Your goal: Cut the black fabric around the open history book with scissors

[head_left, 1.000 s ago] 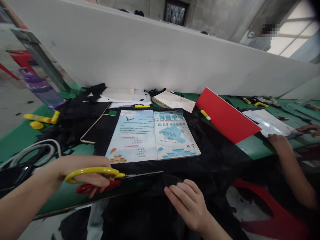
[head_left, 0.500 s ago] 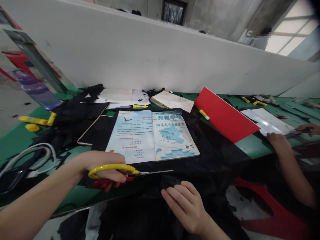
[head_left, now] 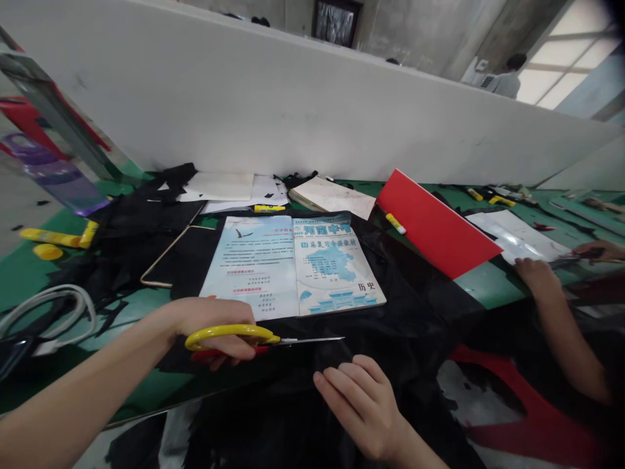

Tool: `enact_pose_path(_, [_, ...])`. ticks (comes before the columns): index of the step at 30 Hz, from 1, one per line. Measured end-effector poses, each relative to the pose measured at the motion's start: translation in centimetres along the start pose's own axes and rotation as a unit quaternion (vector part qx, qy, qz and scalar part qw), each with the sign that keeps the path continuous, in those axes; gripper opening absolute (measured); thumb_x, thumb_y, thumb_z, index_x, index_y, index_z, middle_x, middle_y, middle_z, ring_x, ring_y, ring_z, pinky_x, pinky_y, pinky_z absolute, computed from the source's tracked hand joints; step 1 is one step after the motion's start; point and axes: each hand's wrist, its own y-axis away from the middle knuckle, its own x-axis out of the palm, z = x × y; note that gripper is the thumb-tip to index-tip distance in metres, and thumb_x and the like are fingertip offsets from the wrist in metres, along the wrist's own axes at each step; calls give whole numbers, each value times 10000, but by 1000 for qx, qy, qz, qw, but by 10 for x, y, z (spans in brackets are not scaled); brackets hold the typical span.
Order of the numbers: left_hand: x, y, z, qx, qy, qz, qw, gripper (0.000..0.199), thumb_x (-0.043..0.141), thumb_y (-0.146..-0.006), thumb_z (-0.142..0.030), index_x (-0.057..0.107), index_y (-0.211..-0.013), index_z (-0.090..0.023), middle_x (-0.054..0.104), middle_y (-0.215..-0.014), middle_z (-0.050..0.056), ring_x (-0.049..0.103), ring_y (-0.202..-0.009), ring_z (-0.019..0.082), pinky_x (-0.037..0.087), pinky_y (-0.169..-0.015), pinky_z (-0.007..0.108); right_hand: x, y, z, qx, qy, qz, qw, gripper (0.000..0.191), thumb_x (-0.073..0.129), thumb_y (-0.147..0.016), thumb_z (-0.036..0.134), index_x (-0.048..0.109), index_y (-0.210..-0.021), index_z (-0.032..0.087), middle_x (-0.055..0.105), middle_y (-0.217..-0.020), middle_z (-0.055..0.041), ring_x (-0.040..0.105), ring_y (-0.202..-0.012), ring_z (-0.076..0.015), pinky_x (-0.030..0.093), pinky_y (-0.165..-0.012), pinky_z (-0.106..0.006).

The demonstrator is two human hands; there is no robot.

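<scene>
My left hand [head_left: 219, 319] is closed on a pair of scissors [head_left: 234, 335] with one yellow and one red handle loop. Their blades point right, across black fabric [head_left: 415, 306] at the table's front edge. A short way right of the blade tip, my right hand [head_left: 359, 397] pinches the edge of that fabric, fingers curled. Just beyond both hands a workbook [head_left: 336, 267] lies spread cover-up on the black fabric, its pale blue back cover on the left and its titled front on the right.
A red board [head_left: 434, 228] with a glue stick [head_left: 395, 223] lies right of the workbook. Further right, a co-worker's hands [head_left: 537, 277] work at a white sheet. A purple bottle [head_left: 58, 176], yellow glue sticks [head_left: 51, 236] and a white cable [head_left: 83, 299] are at left. A white partition [head_left: 293, 98] stands behind.
My left hand and the scissors have shifted slightly right, bringing the blade tip nearer my right hand. The surroundings sit slightly further left in view. My right hand keeps its pinch.
</scene>
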Motion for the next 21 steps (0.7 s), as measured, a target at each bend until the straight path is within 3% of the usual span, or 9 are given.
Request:
enact_pose_path(13, [8, -12, 12, -27, 24, -33, 999, 248, 640, -691, -428, 546, -674, -198, 489, -493, -17, 447, -410, 130, 309, -377, 213, -7, -1, 0, -1, -17, -2, 1000, 268, 434, -908, 62, 666, -1038, 94, 694, -897, -50, 592, -791, -133, 426, -801, -320])
enact_pose_path(21, [13, -10, 9, -27, 9, -50, 998, 243, 545, -670, -266, 568, -905, -210, 567, -645, -9, 505, -446, 132, 367, -396, 209, -7, -1, -1, 4, -21, -2, 1000, 251, 462, -893, 57, 662, -1040, 91, 691, -899, -54, 596, -787, -139, 428, -784, -327])
